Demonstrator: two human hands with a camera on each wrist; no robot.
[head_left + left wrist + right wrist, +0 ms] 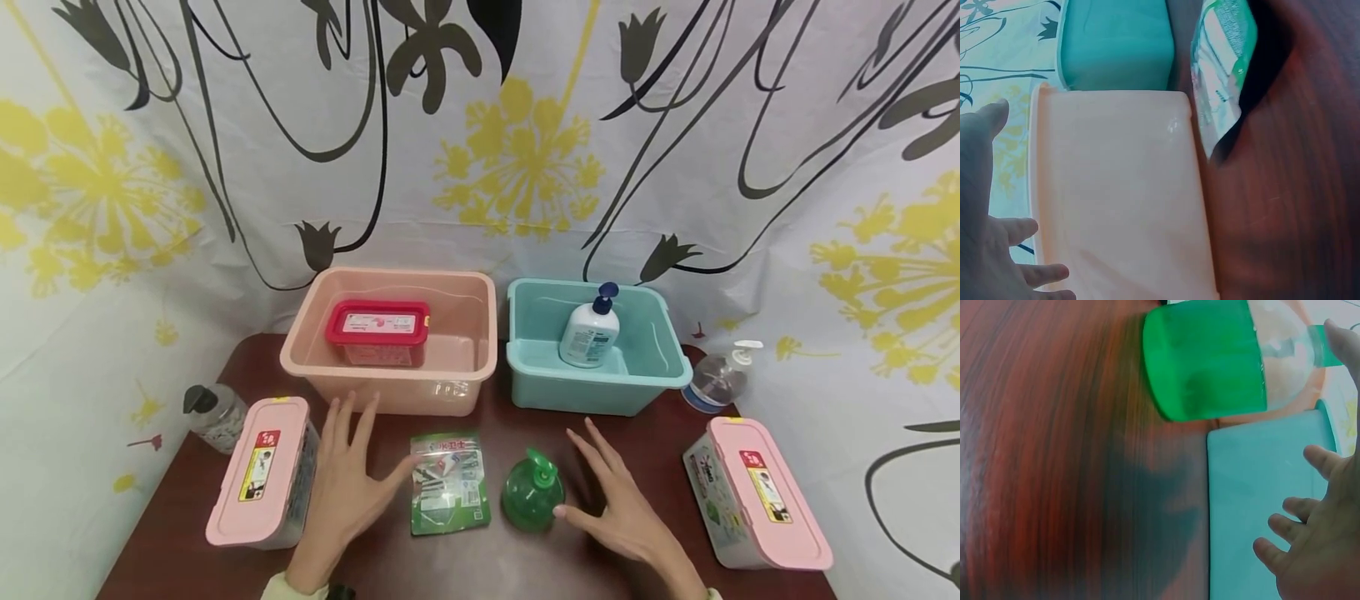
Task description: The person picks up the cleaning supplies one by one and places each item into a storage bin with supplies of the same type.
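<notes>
My left hand (348, 475) hovers with spread fingers before the peach bin (420, 398), its thumb reaching toward the green-and-white pouch (450, 496), which lies flat on the table. In the left wrist view, the pouch (1219, 69) appears past the bin's side wall (1122, 194). My right hand (618, 508) is spread as well, holding nothing. Its thumb tip comes close to the round pump bottle (528, 504) with a green pump. Green liquid half fills that bottle (1204, 362) in the right wrist view, and the teal bin (1260, 487) stands behind the fingers.
A red-lidded tub (378, 333) sits in the peach bin; a white pump bottle (590, 337) stands in the teal bin (577, 392). Pink-lidded boxes flank my hands, one left (258, 475), one right (765, 500). Clear bottles stand at the left (217, 417) and right (717, 383) edges.
</notes>
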